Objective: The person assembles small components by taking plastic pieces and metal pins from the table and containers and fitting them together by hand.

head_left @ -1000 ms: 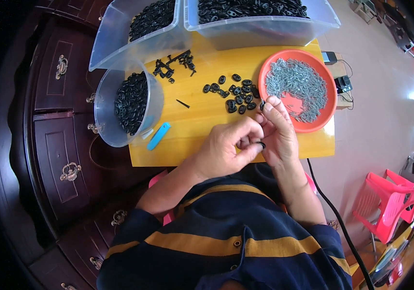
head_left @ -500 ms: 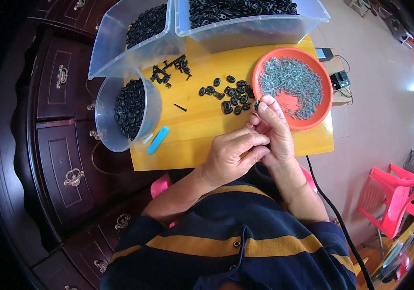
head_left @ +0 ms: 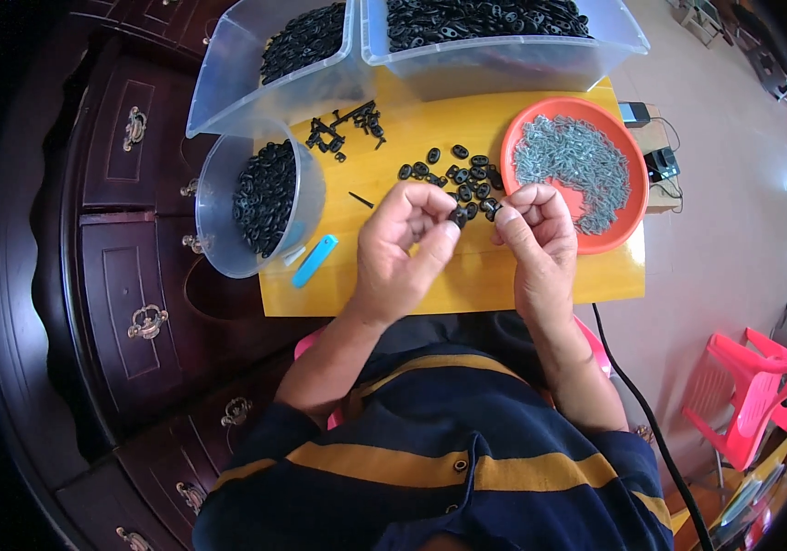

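Over the yellow table, my left hand (head_left: 403,257) pinches a small black oval plastic piece (head_left: 458,217) between thumb and index finger. My right hand (head_left: 540,243), beside the round orange-red bowl (head_left: 621,230), closes thumb and fingers on a small black plastic part (head_left: 492,210); its exact shape is partly covered by the fingertips. The two hands are apart, with their held pieces nearly facing. Just beyond them lies a loose group of black two-hole oval pieces (head_left: 479,173). Many small silvery metal pieces, seemingly springs (head_left: 586,165), fill much of the bowl.
Two clear bins (head_left: 269,92) (head_left: 504,69) of black parts stand at the back. A clear round tub (head_left: 306,197) of black rings is at left, near a blue strip-shaped tool (head_left: 315,261). Black sprue scraps (head_left: 348,129) and a thin black pin (head_left: 361,199) lie on the table (head_left: 366,294).
My hands were close together and have separated; the left has moved up and forward, now showing a black oval piece at its fingertips. The whole view has shifted slightly.
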Tool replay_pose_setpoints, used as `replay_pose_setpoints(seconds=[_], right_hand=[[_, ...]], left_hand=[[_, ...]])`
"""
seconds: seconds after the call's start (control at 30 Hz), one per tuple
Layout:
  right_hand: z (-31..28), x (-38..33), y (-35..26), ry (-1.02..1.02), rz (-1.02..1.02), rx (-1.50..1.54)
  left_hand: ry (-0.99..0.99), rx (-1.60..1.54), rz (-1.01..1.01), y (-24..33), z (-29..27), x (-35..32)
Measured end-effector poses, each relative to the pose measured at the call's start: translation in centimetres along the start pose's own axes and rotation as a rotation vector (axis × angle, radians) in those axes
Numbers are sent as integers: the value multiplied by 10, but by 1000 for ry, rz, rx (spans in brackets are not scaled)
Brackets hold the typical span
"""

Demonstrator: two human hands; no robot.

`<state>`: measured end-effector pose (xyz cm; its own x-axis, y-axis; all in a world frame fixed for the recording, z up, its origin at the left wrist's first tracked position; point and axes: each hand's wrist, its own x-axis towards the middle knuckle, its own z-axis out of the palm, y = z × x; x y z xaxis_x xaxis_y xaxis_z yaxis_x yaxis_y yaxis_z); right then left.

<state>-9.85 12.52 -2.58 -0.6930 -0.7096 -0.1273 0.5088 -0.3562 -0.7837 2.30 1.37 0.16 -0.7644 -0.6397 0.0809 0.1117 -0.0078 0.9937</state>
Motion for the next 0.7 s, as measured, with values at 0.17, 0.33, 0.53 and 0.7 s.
replay_pose_setpoints(seconds=[0.17,0.33,0.53,0.7], right_hand=[[3,-5,3,-96,-22,-99],[6,-6,7,-102,13,-100],[5,-6,8,-101,9,-126],[5,-6,7,-101,7,-144]], left_hand=[[8,62,38,2,-15,7],[37,18,-20,1,-11,6],[12,44,-12,-2,-8,5],[12,40,-8,-5,-6,4]])
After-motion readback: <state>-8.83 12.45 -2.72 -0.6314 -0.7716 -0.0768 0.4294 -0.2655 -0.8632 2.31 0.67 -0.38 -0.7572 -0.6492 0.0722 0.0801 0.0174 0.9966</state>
